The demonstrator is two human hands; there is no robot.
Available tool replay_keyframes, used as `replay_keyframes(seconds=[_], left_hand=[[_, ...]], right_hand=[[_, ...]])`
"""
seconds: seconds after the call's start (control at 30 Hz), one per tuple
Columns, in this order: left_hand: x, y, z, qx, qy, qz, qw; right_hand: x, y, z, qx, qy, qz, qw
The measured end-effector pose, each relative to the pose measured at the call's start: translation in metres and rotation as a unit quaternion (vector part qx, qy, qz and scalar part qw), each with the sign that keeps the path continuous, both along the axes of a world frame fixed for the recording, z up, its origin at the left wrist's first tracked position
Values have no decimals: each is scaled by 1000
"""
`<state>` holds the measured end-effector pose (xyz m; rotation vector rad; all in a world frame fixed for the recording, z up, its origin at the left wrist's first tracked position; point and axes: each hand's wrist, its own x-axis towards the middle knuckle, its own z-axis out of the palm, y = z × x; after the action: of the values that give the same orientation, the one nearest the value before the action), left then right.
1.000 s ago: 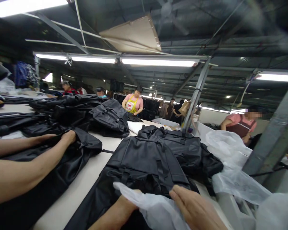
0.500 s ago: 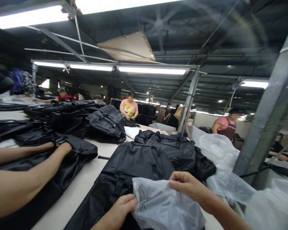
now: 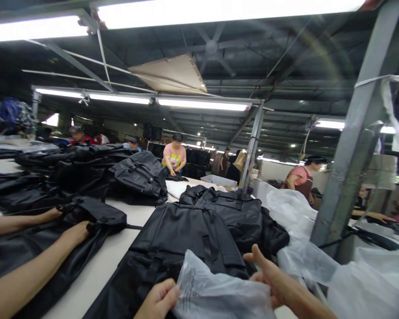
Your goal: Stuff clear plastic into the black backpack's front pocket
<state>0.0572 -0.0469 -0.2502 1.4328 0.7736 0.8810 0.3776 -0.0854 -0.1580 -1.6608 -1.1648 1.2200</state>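
Note:
A clear plastic bag (image 3: 216, 292) with faint print is stretched between my two hands at the bottom of the view. My left hand (image 3: 159, 299) pinches its left edge. My right hand (image 3: 269, 277) is at its right edge, thumb raised and fingers spread against the plastic. Under the bag lies a flat black backpack (image 3: 182, 239) on the light table (image 3: 96, 274). A second black backpack (image 3: 232, 208) lies just beyond it.
A co-worker's forearms (image 3: 29, 266) at the left press a black bag (image 3: 93, 217). More black bags (image 3: 86, 168) are piled at the back left. Loose plastic bags (image 3: 295, 217) heap at the right beside a grey metal post (image 3: 349, 155). Other people stand farther back.
The view has tilted upward. My right hand loosened from a pinch to spread fingers and both hands sank lower in view. The co-worker's hands pulled back along the black bag.

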Motion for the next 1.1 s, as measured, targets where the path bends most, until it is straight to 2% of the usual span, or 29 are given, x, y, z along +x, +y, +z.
replay_keyframes(seconds=[0.1,0.17,0.23,0.33,0.4,0.47,0.53,0.7,0.8,0.87,0.93,1.0,1.1], left_hand=[[0,-1,-1,18,27,-2,999],[1,-3,-1,15,10,-21,1000],[1,-6,0,7,-29,-50,998],[1,-9,3,-2,-69,-84,994],[1,-9,4,1,-74,-91,993],[0,-8,6,8,-69,-93,993],[0,-8,6,12,-64,-96,993],[-2,-12,8,-2,-98,-115,989],[-4,-15,11,-20,-100,-125,987],[-6,-16,12,-24,-82,-125,988],[-7,-15,11,-26,-58,-104,993],[-8,-12,8,-30,-44,-75,996],[-7,-7,2,-34,-25,-46,998]], right_hand=[[-16,-14,9,30,-128,113,985],[-30,-21,17,47,-167,181,968],[-44,-20,22,53,-180,204,961],[-61,-10,20,41,-200,225,953],[-67,-3,16,16,-193,291,937],[-70,-1,16,-13,-138,364,921],[-73,-4,19,-34,-75,398,914],[-80,-14,34,-83,-36,407,909],[-71,-7,37,-85,-26,394,915],[-56,3,36,-26,-49,343,938],[-38,16,34,57,-112,279,952],[-22,27,33,136,-206,221,944],[-16,32,33,235,-318,126,910]])
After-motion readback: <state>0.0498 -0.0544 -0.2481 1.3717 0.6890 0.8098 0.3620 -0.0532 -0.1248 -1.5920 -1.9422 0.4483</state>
